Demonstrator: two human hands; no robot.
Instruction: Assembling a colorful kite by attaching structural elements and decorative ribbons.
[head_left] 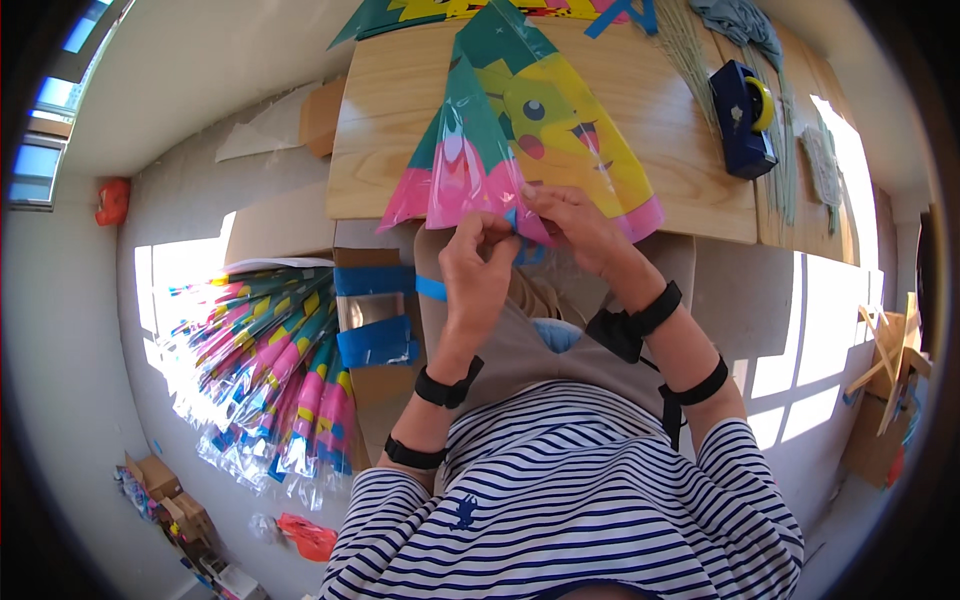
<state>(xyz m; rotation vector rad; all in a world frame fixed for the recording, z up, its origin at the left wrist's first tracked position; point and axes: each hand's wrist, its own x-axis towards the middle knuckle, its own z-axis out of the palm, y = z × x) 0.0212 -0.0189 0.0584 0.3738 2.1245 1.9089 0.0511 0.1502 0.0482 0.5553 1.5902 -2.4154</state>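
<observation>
A folded kite (580, 110) of glossy printed plastic film, in green, yellow and pink with a cartoon figure, lies over the table's near edge. My left hand (478, 265) is closed in a pinch at its lower pink edge, on a small strip of blue tape (512, 217). Beside it, my right hand (585, 228) pinches the pink edge of the film between thumb and fingers. The fingertips of both hands nearly meet. More blue pieces hang just below them, partly hidden by the hands.
A dark blue tape dispenser (741, 120) with a yellow core stands on the wooden table (385, 120). Thin sticks (690, 60) and a grey cloth (742, 25) lie near it. At my left, many bagged folded kites (275, 360) rest beside a blue-taped cardboard box (372, 265).
</observation>
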